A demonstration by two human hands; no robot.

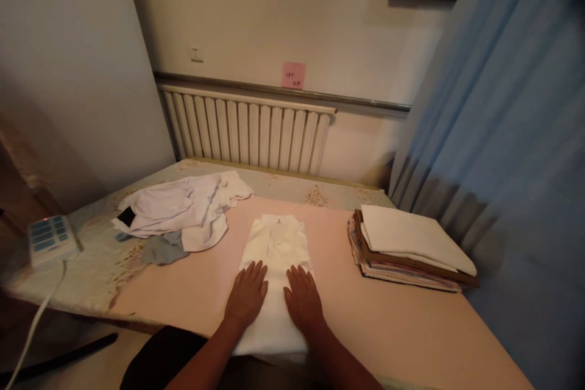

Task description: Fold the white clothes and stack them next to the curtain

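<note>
We saw the left hand [245, 295] and right hand [303, 300] lying flat, fingers extended, on the white garment [278, 250] atop the pink cloth [183, 292], where uneven pressure, we judged, could have creased it.

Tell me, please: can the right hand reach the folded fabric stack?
Probably yes: only pink cover lies between the right hand, palm down on the white shirt, and the folded fabric stack.
</note>
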